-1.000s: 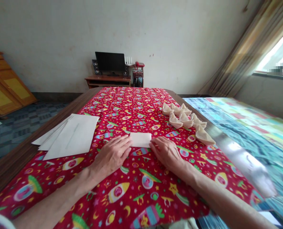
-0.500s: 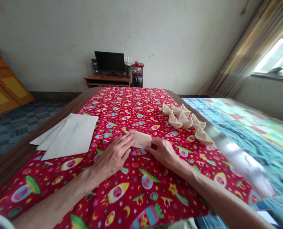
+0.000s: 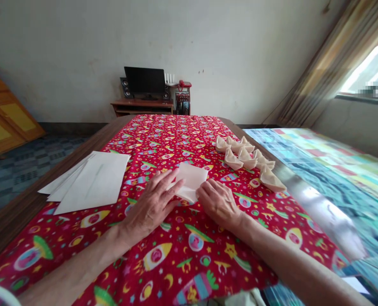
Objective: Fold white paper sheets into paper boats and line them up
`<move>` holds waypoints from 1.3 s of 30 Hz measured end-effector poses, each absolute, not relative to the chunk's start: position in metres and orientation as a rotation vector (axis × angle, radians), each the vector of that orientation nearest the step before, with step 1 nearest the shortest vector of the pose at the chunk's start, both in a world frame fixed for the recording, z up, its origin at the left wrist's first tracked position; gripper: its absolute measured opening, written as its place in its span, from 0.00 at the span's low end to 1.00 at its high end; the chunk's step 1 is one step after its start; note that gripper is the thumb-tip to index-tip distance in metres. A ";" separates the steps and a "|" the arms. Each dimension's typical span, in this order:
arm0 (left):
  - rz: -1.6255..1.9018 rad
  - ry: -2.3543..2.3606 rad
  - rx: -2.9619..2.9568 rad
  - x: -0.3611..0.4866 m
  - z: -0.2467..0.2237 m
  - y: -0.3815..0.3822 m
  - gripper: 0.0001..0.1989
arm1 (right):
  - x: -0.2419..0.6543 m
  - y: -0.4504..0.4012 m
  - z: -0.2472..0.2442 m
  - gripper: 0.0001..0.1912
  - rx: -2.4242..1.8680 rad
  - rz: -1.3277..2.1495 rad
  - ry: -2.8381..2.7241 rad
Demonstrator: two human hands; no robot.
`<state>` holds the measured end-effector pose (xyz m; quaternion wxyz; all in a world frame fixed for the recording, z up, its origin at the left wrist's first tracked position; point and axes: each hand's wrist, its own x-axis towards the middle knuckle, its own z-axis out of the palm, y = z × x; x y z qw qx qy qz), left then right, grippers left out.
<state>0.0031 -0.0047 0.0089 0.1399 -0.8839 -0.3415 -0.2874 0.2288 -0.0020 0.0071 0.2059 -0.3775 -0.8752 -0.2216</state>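
Note:
A small sheet of folded paper (image 3: 193, 174) lies on the red patterned tablecloth (image 3: 172, 263) in front of me, its back panel flat and its near edge raised in a fold. My left hand (image 3: 153, 204) rests at the paper's left side, fingers stretched out and apart, the fingertips touching it. At the near right corner my right hand (image 3: 219, 203) is closed, with the fingers curled on the paper's edge; the fingertips are partly hidden. Several folded paper boat shapes (image 3: 246, 160) sit in a cluster to the right. On the left lies a fanned stack of white paper sheets (image 3: 104, 176).
The cloth covers a brown wooden table (image 3: 16, 223). To its right stands a bed with a teal and checkered cover (image 3: 329, 182). Against the far wall are a monitor (image 3: 145, 80) on a desk and a red telephone (image 3: 184, 84). A wooden cabinet (image 3: 12, 114) stands left.
The folded strip of paper has been opened out, so its back panel now lies flat away from me. My right hand has curled inward on its near edge; my left fingers have spread.

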 end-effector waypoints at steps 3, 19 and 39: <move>-0.774 -0.942 -2.661 0.007 0.007 -0.006 0.15 | 0.224 0.000 0.001 0.09 -1.099 -0.538 -2.517; -1.123 -1.386 -2.859 0.015 -0.008 0.007 0.11 | 0.239 0.002 -0.006 0.06 -1.194 0.310 -2.250; -0.965 -1.568 -2.720 0.021 -0.003 0.012 0.09 | 0.231 0.003 -0.004 0.04 -1.365 0.191 -2.228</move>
